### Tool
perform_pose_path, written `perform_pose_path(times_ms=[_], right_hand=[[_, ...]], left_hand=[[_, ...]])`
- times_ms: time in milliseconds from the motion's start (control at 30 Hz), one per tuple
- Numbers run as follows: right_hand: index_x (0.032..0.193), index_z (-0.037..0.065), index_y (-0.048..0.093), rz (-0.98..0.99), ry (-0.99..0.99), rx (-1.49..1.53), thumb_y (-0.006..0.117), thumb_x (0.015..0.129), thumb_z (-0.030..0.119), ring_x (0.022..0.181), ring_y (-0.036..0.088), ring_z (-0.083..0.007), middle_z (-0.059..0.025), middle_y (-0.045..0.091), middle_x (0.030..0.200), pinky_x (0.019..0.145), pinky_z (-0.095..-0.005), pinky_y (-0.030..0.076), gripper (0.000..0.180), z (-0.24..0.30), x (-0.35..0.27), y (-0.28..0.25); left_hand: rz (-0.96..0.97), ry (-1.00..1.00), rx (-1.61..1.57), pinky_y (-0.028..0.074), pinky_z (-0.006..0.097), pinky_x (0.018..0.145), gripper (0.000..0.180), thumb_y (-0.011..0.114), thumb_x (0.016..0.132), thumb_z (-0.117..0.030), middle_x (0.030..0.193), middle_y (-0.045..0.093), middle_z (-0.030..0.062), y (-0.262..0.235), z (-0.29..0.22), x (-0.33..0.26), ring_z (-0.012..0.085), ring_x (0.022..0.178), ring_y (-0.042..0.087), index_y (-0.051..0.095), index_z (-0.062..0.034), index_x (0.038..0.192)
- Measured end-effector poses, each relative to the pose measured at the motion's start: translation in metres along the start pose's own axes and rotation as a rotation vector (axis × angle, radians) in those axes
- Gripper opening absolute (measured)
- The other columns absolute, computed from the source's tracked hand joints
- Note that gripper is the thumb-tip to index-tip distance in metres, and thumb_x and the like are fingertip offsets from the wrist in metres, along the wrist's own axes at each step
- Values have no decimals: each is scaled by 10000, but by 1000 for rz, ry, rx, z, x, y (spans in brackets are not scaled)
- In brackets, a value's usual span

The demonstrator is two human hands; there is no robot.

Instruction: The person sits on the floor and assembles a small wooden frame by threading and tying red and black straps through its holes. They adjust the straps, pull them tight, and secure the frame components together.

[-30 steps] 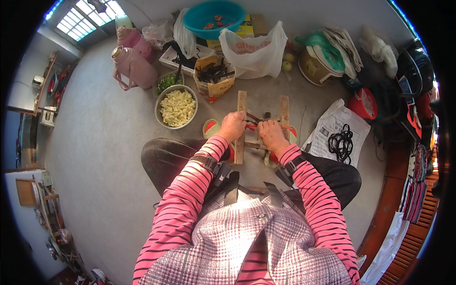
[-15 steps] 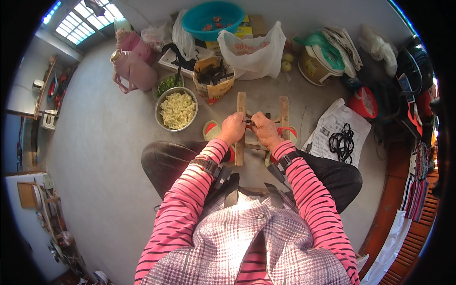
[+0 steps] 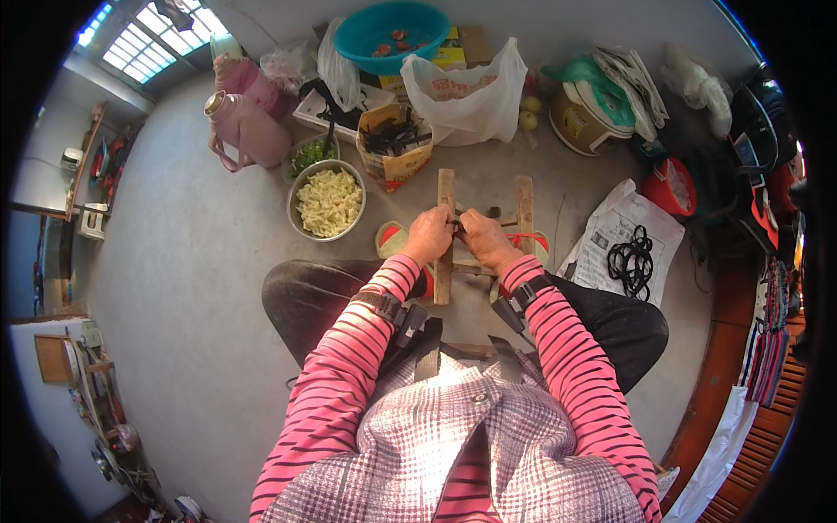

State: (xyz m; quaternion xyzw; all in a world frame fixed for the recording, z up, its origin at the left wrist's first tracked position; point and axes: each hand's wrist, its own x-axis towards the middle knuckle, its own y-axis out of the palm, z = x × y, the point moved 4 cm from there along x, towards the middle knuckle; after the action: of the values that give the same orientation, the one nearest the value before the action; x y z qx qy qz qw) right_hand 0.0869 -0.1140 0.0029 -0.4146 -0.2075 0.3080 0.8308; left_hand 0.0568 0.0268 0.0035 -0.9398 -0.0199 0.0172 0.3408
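Observation:
My left hand (image 3: 428, 235) and my right hand (image 3: 486, 238) meet over a low wooden frame (image 3: 443, 277), at its left upright bar. Both have their fingers closed on a small dark strip (image 3: 456, 226) between them; most of it is covered by the fingers, and its exact kind does not show. Something red and string-like (image 3: 527, 237) lies by the frame's right bar, just past my right hand. On a printed sheet (image 3: 600, 234) to the right rests a heap of black loops (image 3: 630, 264). Ahead, a paper bag (image 3: 406, 167) holds many dark strips (image 3: 395, 135).
Left of the bag stand a metal bowl of pale yellow pieces (image 3: 329, 204), greens (image 3: 309, 157) and pink jugs (image 3: 253, 131). Farther back are a teal basin (image 3: 366, 26), a white plastic bag (image 3: 471, 105) and a lidded bucket (image 3: 582, 122). A red container (image 3: 670, 187) is at right.
My hands have drawn slightly closer together at the left bar, and the right fingers are curled more. The dark strip shows less between them. The surrounding things stay in place.

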Motion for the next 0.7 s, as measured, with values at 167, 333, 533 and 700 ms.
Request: perform_pose_path(times_ms=[167, 333, 533, 700], right_hand=[[927, 22, 519, -50, 76, -73, 721, 774, 100, 870, 628, -407, -190, 639, 928, 735, -475, 512, 266, 0, 5, 3], [905, 41, 516, -55, 308, 27, 720, 780, 129, 816, 649, -415, -175, 671, 825, 722, -470, 525, 256, -7, 10, 6], [959, 58, 560, 26, 285, -214, 607, 865, 173, 854, 664, -393, -178, 673, 924, 745, -470, 541, 156, -3, 13, 17], [968, 66, 620, 61, 284, -197, 573, 875, 165, 899, 667, -375, -166, 666, 1006, 772, -466, 543, 144, -6, 16, 23]], left_hand=[[6, 5, 9, 483, 478, 736, 102, 613, 814, -91, 835, 651, 215, 0, 0, 0, 414, 845, 618, 588, -23, 886], [33, -2, 10, 483, 483, 750, 98, 586, 809, -87, 838, 652, 216, -2, -3, -1, 418, 851, 617, 594, -27, 886], [15, -3, 18, 479, 484, 760, 98, 564, 803, -82, 842, 653, 216, -2, -4, -1, 422, 861, 613, 591, -36, 885], [-3, 36, 26, 476, 484, 755, 80, 556, 805, -88, 838, 650, 213, 0, -3, 0, 421, 857, 611, 574, -37, 864]])
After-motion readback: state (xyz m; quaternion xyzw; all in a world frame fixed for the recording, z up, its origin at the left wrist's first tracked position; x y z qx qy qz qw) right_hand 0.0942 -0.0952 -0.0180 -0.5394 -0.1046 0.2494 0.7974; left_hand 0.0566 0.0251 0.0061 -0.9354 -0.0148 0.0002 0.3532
